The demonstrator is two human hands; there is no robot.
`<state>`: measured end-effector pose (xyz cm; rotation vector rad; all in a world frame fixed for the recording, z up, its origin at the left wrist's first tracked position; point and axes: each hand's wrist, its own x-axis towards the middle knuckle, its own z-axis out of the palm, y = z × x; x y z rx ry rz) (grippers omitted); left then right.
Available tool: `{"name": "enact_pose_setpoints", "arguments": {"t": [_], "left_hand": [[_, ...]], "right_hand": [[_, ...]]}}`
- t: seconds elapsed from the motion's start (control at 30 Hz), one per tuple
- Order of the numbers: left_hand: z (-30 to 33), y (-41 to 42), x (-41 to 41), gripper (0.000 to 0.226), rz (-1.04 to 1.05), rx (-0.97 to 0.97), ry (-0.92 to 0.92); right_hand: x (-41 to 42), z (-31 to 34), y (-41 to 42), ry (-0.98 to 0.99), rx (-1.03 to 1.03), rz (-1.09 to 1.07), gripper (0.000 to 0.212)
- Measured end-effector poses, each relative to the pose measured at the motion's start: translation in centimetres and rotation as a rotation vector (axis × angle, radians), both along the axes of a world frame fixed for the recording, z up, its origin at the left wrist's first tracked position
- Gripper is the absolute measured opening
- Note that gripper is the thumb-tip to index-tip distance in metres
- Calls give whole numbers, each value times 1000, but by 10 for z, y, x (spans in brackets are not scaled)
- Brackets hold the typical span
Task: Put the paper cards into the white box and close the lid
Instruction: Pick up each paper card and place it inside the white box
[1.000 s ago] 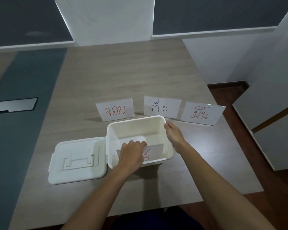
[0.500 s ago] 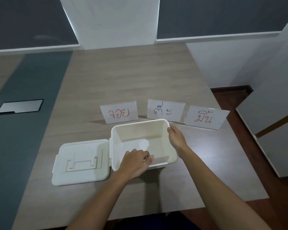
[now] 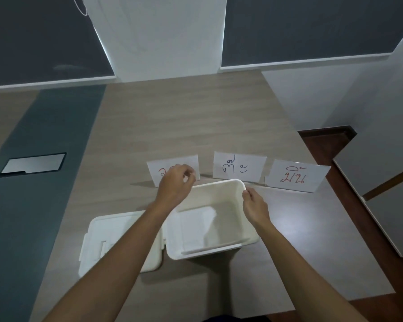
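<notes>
Now reaching with left hand [image 3: 176,182] over leftmost card [image 3: 193,161], fingers curled but apart, not yet pinching paper. Right hand [image 3: 254,205] clamped on far right rim of white box [image 3: 247,231], likely steadying it. One card already inside; two more propped beyond; lid [image 3: 116,228] open flat on table [image 3: 196,117].

The box [image 3: 228,201] and its lid [image 3: 116,238] are plain white. The three cards are white: the left card [image 3: 191,162] and the right card [image 3: 297,175] carry red handwriting, the middle card [image 3: 239,168] dark handwriting. The table [image 3: 184,117] shows light wood grain, with a grey-blue band [image 3: 40,126] along its left side.
</notes>
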<state>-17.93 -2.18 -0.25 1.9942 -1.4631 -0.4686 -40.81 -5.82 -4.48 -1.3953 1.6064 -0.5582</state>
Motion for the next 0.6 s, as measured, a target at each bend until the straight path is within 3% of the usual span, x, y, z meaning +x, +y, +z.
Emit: {"name": "enact_pose_setpoints", "arguments": {"t": [0.33,0.47,0.6], "left_hand": [[-29,-71,76,56,-2,280,-331],[-35,-86,84,44,-9,437,-363],[-32,-91,81,34,4,446,-385]], "right_hand": [[7,-5,-8,65,-40,-1,33],[7,-6,-9,87,-45,14,32],[6,-6,-9,95,-53,18,32]]}}
